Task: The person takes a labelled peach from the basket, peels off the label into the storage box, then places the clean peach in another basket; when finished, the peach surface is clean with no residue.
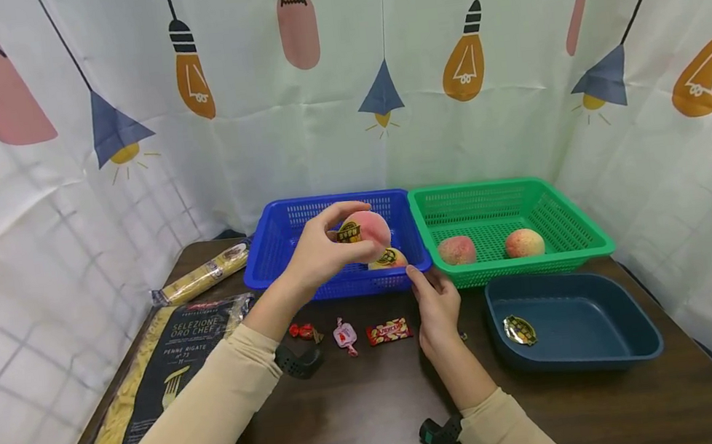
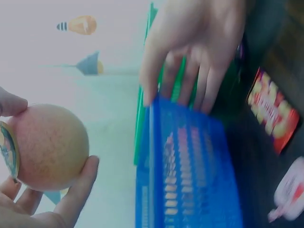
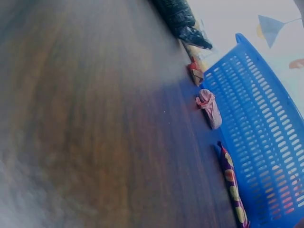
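My left hand [image 1: 315, 254] holds a pink peach [image 1: 372, 235] with a black and gold sticker above the blue basket [image 1: 271, 261], thumb and fingers around its sides. Inside that basket lies another peach [image 1: 393, 258], also stickered and partly hidden. At the basket's front right corner, my right hand [image 1: 439, 311] grips the rim. The left wrist view shows its thumb [image 2: 151, 85] on the rim and the fingers [image 2: 204, 90] around the wall. The right wrist view shows the blue basket's side [image 3: 259, 123], with the right hand almost out of frame.
A green basket [image 1: 578, 233] with two peaches touches the blue one. In front is a dark blue tray [image 1: 583, 364] with a loose gold sticker [image 1: 520, 330]. Wrapped candies [image 1: 345, 336] lie before the blue basket. Penne [image 1: 175, 367] and another pasta pack [image 1: 206, 273] lie left.
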Action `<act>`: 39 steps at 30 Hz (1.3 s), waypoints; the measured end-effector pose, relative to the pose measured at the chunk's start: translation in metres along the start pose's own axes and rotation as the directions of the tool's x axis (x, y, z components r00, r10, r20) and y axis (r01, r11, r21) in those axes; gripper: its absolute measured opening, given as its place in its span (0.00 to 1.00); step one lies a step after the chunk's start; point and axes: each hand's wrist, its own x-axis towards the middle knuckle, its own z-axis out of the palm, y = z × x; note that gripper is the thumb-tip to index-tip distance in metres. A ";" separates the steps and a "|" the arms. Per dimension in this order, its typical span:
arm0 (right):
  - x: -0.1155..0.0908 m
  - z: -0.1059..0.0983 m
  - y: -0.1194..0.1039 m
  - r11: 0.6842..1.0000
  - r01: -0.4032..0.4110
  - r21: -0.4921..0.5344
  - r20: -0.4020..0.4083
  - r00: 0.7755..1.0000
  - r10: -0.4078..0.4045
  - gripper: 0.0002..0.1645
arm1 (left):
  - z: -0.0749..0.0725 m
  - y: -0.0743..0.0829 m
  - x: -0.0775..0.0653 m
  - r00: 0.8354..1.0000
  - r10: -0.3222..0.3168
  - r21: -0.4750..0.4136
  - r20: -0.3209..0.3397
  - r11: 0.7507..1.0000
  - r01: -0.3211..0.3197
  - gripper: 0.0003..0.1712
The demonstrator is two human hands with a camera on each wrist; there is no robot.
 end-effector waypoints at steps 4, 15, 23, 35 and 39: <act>0.000 0.002 -0.002 1.000 0.008 0.002 0.009 1.000 -0.008 0.42 | 0.012 -0.003 -0.024 0.995 0.075 -0.005 -0.068 0.997 -0.076 0.36; 0.000 0.008 -0.003 1.000 0.009 -0.015 0.002 1.000 -0.009 0.39 | 0.035 -0.047 -0.084 0.993 0.062 -0.014 -0.097 0.998 -0.064 0.38; 0.000 0.007 -0.003 1.000 -0.003 -0.016 0.003 1.000 0.003 0.41 | 0.045 -0.075 -0.098 0.995 0.003 -0.004 -0.101 1.000 -0.004 0.40; -0.043 0.016 -0.020 0.996 -0.093 -0.006 -0.137 0.986 0.091 0.29 | 0.050 -0.086 -0.109 0.998 0.025 0.031 -0.062 0.999 -0.023 0.45; -0.062 0.015 -0.031 0.994 -0.097 -0.052 -0.105 0.990 0.091 0.17 | 0.051 -0.087 -0.111 0.996 0.012 0.057 -0.090 0.998 -0.007 0.45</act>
